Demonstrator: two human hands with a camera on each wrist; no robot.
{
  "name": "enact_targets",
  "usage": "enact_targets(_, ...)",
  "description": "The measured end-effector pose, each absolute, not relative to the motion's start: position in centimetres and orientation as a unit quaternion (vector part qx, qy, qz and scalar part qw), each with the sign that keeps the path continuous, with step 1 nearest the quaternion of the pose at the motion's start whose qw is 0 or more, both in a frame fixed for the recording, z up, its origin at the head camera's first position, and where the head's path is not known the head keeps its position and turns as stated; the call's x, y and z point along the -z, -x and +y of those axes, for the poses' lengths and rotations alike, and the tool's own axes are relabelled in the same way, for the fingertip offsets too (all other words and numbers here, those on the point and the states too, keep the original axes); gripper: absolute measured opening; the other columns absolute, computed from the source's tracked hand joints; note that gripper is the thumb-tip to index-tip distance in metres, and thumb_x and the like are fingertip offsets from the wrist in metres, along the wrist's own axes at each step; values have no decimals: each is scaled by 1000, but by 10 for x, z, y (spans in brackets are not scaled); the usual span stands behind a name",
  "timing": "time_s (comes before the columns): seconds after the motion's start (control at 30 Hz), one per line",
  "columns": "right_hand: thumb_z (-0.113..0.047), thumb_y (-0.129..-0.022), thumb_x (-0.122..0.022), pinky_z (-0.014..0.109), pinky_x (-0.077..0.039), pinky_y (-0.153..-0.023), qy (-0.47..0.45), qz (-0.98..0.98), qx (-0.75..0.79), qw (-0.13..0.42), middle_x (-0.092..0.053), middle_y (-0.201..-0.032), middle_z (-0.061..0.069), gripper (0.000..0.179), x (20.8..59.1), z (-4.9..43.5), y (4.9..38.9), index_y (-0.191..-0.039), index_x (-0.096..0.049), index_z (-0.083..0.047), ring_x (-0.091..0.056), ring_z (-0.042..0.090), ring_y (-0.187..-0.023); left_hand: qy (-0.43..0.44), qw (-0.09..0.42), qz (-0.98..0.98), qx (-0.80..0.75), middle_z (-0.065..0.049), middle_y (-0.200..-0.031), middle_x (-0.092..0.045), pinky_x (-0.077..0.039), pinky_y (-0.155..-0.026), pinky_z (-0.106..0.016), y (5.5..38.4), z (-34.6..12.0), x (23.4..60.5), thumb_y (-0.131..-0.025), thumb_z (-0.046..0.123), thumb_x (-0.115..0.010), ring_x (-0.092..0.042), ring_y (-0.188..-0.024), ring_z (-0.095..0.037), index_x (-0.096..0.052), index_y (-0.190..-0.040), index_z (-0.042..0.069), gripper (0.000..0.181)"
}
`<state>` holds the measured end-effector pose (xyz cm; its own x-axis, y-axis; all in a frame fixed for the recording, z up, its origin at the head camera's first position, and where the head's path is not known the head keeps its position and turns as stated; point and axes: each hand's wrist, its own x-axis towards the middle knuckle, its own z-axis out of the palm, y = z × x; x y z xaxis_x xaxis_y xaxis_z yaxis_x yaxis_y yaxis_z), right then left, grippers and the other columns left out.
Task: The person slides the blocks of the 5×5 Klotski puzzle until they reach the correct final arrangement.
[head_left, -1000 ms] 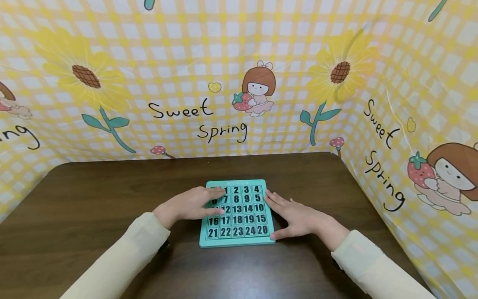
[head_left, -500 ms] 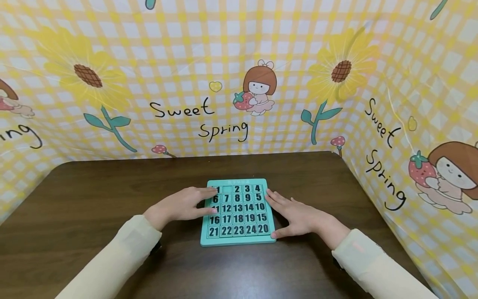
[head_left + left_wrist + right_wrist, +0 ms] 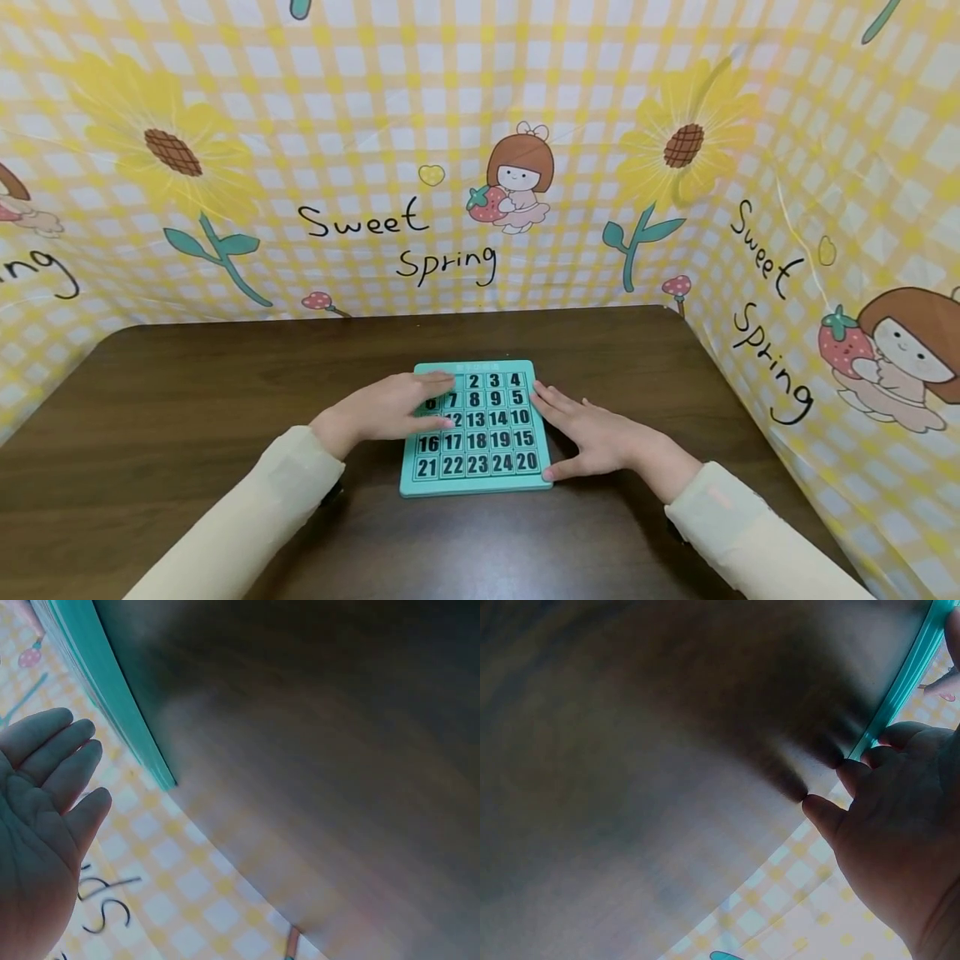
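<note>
A teal sliding number puzzle (image 3: 474, 484) lies flat on the table, its tiles bearing black numbers. My left hand (image 3: 378, 408) reaches over the puzzle's upper left part with fingers extended. Its fingertips rest at the second slot of the top row, and its thumb lies by the 12. Tiles beneath that hand are partly hidden, and the 1 does not show. Along the puzzle's right side, my right hand (image 3: 600, 433) touches the edge with straight fingers, its thumb at the lower right corner. The right wrist view shows these fingers against the teal edge (image 3: 900, 686).
The dark wooden table (image 3: 225, 367) extends around the puzzle on all sides. A yellow checked cloth (image 3: 360, 150) with flowers and lettering hangs behind the table and along its right side.
My left hand drew back left, uncovering the 1 in the top left slot with a gap beside it, then came right again over that gap. The right hand stays in place.
</note>
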<state>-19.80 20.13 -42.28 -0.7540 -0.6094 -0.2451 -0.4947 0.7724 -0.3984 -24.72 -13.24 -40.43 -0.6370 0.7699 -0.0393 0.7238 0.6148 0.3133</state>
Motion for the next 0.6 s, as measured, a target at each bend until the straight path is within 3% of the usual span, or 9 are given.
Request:
enact_targets(0.3, -62, -86, -67, 63, -15, -121, 301, 923, 158, 181, 1, -169, 2, 106, 424, 201, 198, -161, -9, -15, -6, 25, -156, -424, 103, 892, -120, -15, -155, -43, -36, -116, -46, 254, -112, 408, -98, 51, -55, -38, -147, -28, -46, -148, 4, 69)
enact_targets(0.6, -63, -86, -66, 63, -16, -120, 300, 924, 152, 183, 3, -169, 2, 106, 424, 204, 198, -162, -8, -17, -8, 26, -156, -417, 104, 894, -127, -16, -154, -44, -35, -116, -49, 254, -120, 407, -99, 51, -55, -39, -146, -30, -46, -147, 2, 70)
